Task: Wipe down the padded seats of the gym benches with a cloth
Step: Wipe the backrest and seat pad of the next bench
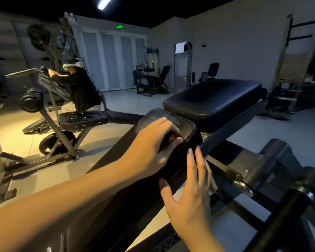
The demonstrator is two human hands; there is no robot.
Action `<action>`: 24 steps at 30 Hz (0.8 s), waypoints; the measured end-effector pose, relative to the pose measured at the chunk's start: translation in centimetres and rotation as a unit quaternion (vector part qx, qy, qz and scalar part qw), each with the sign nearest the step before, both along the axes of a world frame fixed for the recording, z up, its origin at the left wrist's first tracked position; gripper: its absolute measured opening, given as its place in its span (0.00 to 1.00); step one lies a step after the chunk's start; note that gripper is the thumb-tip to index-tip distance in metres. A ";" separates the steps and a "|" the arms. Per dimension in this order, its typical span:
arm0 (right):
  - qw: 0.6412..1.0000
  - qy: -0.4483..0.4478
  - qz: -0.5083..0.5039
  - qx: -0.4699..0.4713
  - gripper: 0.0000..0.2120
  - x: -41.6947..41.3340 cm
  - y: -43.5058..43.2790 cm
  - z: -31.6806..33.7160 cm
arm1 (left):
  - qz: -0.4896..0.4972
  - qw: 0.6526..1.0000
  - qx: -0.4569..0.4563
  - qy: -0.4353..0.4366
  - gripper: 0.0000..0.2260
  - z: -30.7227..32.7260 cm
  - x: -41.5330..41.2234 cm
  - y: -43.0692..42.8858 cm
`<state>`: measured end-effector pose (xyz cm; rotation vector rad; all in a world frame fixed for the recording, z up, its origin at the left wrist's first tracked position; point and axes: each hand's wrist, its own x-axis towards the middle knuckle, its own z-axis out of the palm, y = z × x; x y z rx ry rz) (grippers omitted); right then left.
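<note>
A long black padded bench back (182, 124) runs from the lower left up to the middle. Beyond its end lies the wider black seat pad (213, 99). My left hand (149, 148) rests on top of the long pad near its end, fingers curled round what looks like a dark cloth (176, 160) draped over the pad's right edge. The cloth is hard to tell from the black pad. My right hand (191, 193) lies against the pad's right side, fingers straight and pointing up and touching the cloth, the thumb tucked under the edge.
The bench's grey steel frame and pivot (253, 170) stick out to the right of my hands. At the left, another person (80, 84) sits at a plate-loaded machine (53, 124). More machines (149, 79) stand by the back wall, and a rack (295, 70) at the far right.
</note>
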<state>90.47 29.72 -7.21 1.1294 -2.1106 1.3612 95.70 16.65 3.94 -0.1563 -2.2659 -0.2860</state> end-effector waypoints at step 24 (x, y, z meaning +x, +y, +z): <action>1.000 -0.007 -0.010 -0.008 0.43 0.1 0.0 -0.2 | 0.246 0.956 0.154 -0.032 0.09 -1.1 -0.6 -9.7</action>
